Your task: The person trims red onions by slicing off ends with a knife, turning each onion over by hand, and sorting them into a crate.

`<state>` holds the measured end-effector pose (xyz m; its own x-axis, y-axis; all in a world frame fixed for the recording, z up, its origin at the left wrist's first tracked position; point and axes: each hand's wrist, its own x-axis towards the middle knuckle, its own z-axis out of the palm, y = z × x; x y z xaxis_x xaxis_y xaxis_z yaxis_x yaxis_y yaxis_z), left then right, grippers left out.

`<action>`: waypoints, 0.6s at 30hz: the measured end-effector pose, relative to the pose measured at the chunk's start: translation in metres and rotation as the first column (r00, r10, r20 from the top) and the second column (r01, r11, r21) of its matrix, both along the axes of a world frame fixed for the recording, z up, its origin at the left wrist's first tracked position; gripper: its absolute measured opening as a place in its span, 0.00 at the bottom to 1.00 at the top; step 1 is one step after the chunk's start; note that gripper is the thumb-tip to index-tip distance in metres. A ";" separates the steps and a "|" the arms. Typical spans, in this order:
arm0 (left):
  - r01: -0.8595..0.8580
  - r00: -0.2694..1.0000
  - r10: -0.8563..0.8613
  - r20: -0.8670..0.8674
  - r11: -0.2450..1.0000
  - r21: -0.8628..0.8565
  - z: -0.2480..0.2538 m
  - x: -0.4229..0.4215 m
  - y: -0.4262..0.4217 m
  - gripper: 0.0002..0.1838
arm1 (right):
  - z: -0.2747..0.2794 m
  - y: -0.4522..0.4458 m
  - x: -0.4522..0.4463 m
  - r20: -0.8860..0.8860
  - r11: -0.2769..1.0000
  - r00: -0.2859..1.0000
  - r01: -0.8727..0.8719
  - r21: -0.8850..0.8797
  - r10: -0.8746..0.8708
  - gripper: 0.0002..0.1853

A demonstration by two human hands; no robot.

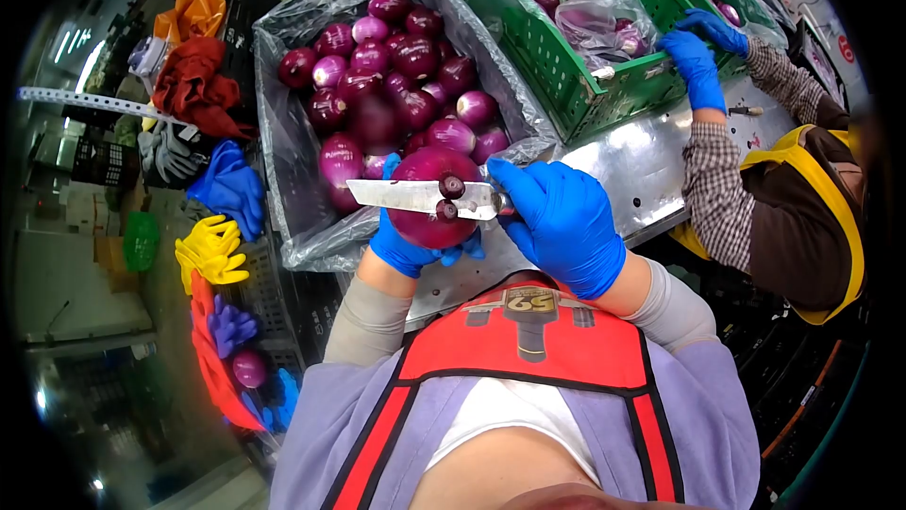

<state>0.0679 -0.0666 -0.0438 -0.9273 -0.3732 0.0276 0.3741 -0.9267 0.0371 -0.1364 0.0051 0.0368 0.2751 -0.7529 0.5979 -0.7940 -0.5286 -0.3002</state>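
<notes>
My left hand (404, 250), in a blue glove, is wrapped from below around a large red onion (420, 168); most of its fingers are hidden behind it. In my blue-gloved right hand (569, 222) is a knife (396, 194), gripped by the handle, its wide blade lying across the front of the onion and pointing left. Two small dark round bits show at the blade, one at its upper edge and one at its lower edge. Just beyond my hands is a crate lined with clear plastic (283, 184), filled with red onions (415, 57); one dark onion there looks blurred.
Green crates (590, 100) with red onions and plastic liners stand at upper right. A co-worker's two blue-gloved hands (694, 62) rest at the nearest one's edge. A metal table (651, 166) lies between us. Several gloves, including yellow ones (209, 250), hang at left near a loose onion (248, 368).
</notes>
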 end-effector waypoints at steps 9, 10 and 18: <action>0.088 0.996 -0.088 -0.012 0.996 0.004 -0.001 0.005 -0.005 0.58 | 0.000 -0.001 0.001 -0.026 1.000 1.000 0.013 0.005 -0.013 0.21; 0.028 0.997 -0.026 -0.079 0.999 0.033 -0.004 0.003 -0.004 0.56 | 0.001 -0.001 0.000 -0.024 1.000 1.000 0.007 0.023 -0.006 0.21; -0.201 0.737 0.568 0.366 0.702 -0.684 0.005 -0.004 -0.004 0.37 | 0.000 -0.002 -0.003 -0.028 0.999 1.000 0.004 0.043 -0.003 0.24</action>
